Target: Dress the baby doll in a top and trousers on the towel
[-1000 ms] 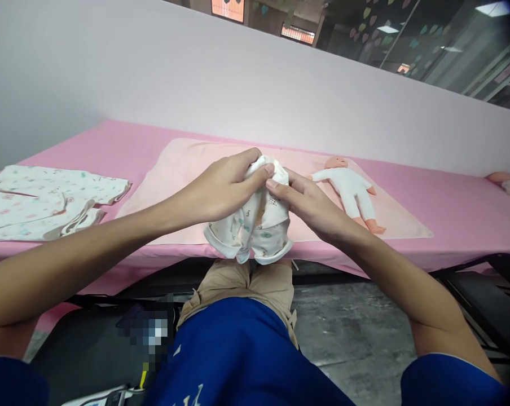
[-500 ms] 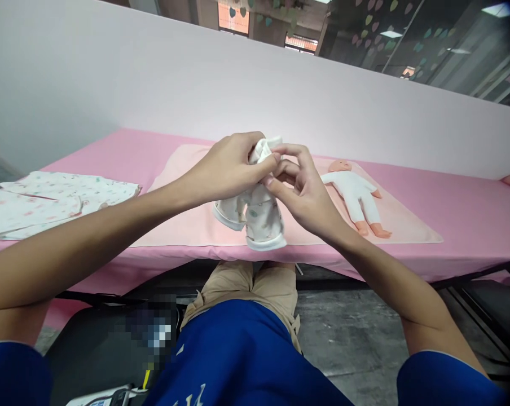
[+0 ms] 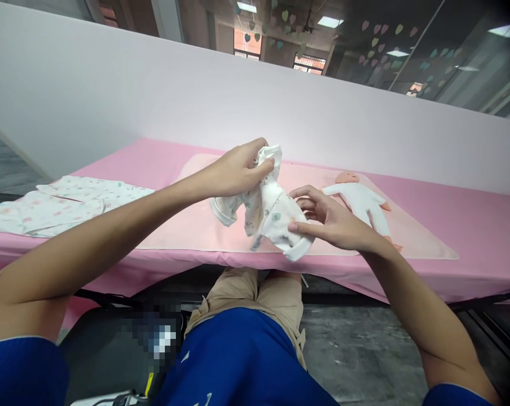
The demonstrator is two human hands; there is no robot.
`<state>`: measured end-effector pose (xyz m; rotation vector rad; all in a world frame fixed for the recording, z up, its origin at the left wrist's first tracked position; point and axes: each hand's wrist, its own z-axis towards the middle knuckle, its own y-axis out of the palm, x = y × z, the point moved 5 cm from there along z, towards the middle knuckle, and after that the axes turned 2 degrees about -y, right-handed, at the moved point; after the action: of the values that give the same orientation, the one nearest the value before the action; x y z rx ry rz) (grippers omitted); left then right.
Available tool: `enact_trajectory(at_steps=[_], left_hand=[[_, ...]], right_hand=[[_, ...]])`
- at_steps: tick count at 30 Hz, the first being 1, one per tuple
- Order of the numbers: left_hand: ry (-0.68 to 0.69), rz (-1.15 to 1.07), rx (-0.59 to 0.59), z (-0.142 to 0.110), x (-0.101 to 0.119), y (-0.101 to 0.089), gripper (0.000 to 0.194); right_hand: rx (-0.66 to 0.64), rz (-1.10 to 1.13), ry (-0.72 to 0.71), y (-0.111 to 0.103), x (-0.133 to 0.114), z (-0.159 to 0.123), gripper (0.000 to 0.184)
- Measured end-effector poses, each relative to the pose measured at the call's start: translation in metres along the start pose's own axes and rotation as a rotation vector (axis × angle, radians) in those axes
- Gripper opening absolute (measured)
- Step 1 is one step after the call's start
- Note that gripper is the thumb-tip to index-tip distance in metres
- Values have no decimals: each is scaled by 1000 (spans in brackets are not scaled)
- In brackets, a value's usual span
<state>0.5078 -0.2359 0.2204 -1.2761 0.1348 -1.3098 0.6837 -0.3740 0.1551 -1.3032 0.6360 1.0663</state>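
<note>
A pair of small white baby pants (image 3: 276, 211) with a faint coloured print and plain white cuffs hangs bunched above the padded table. My left hand (image 3: 249, 169) is closed round the gathered upper end, thumb on top. Lower down, my right hand (image 3: 329, 220) grips one leg near its cuff, the thumb at the front edge and the fingers partly hidden behind the cloth. That leg is drawn out to the right, while the other dangles at the left below my left hand.
A baby doll (image 3: 360, 197) in white lies on a pale peach mat (image 3: 187, 231) to the right. Printed baby clothes (image 3: 64, 206) are spread at the left on the pink table cover (image 3: 483, 225). Behind stands a white partition (image 3: 238, 101); a black chair (image 3: 106, 349) is below left.
My right hand has moved from the gathered upper end down and right to one leg, pulling it sideways. My left hand keeps its hold. The camera view has shifted slightly.
</note>
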Motion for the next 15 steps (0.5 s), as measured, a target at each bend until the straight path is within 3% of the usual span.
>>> enact_trajectory(at_steps=[4, 8, 13, 15], left_hand=[[56, 21, -8, 5, 10, 1, 20], [86, 95, -4, 13, 17, 4, 20], [105, 155, 5, 19, 21, 6, 20], [120, 166, 5, 21, 23, 5, 20]], right_hand=[[-3, -122, -62, -11, 19, 23, 36], [-19, -183, -86, 0, 29, 40, 41], [166, -342, -225, 3, 25, 49, 35], [274, -349, -278, -3, 25, 52, 45]])
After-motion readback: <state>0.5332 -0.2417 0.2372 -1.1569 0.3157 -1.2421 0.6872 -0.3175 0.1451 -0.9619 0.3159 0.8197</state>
